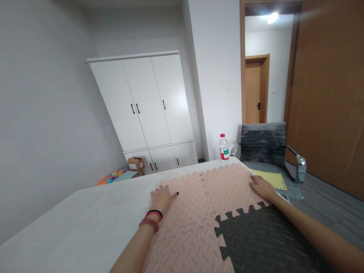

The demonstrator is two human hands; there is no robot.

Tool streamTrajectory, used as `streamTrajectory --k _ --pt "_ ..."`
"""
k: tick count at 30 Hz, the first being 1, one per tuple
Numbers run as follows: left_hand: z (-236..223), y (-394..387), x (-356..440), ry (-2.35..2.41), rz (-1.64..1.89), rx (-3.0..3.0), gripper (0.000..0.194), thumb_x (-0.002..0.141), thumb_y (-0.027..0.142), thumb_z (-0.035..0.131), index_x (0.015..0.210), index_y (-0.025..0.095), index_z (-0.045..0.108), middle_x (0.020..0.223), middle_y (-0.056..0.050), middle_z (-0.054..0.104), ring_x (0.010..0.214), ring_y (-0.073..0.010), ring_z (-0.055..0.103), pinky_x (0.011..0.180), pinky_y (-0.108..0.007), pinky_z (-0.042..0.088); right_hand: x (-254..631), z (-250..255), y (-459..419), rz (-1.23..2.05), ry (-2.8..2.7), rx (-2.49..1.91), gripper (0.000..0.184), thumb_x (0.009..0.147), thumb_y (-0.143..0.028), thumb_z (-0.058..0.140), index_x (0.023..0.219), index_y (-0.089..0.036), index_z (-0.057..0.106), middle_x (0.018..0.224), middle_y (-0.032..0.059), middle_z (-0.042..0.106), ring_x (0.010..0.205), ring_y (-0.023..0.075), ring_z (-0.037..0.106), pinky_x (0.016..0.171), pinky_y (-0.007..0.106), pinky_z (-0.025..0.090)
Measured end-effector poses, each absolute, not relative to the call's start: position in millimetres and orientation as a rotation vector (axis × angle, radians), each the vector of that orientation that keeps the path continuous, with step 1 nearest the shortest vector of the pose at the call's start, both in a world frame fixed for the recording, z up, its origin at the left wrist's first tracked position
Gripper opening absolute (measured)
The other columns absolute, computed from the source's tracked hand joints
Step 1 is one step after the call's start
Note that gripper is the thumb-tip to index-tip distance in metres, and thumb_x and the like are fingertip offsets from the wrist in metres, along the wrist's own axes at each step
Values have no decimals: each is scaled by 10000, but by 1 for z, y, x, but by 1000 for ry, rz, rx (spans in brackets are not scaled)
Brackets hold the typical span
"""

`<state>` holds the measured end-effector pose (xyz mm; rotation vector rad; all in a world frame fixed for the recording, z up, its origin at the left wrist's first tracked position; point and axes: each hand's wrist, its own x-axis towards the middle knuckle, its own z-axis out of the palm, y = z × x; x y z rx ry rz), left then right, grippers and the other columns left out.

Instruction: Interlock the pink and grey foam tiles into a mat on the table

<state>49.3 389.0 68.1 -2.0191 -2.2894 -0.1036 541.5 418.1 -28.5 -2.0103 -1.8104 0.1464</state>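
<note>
Pink interlocking foam mats (187, 201) with a raised diamond pattern lie joined on a white table. A black foam mat (256, 239) of the same kind sits at the near right, its toothed edges against the pink ones. My left hand (162, 199) rests on the left edge of the pink mats, fingers spread, with bands at the wrist. At the right edge of the pink mats lies my right hand (262, 186), fingers extended over the mat's border, just beyond the black mat. Neither hand visibly grips anything.
On the table's far corner stands a clear bottle (223, 148) with a red cap. A dark chair (263, 144) holds a yellow foam mat (270, 179). Beyond the table are a white wardrobe (145, 102), a cardboard box (135, 163) and colourful items (113, 176). A wooden door (330, 87) stands right.
</note>
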Motion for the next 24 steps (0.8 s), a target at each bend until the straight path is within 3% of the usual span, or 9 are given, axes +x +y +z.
streamTrajectory --k 4,10,24 --pt "68 428 114 -1982 -153 -2425 518 881 506 435 1304 206 425 1361 -98 455 1221 -244 451 1027 -507 352 539 -25 417 107 -1819 -2022 556 842 -388 359 1311 -109 464 1366 146 456 1190 266 489 1017 378 340" --pt "38 461 173 -1896 -210 -2526 459 877 434 491 1273 205 459 1342 -98 465 1210 -256 459 1004 -525 386 534 -19 414 55 -1822 -2024 530 857 -405 340 1274 -112 486 1328 150 492 1168 257 507 992 360 364" --pt "24 472 172 -1904 -260 -2510 468 872 440 495 1280 216 449 1355 -93 441 1238 -272 420 1023 -552 349 528 -15 409 -6 -1845 -2042 533 880 -429 321 1279 -107 468 1301 165 501 1137 254 522 989 348 353"
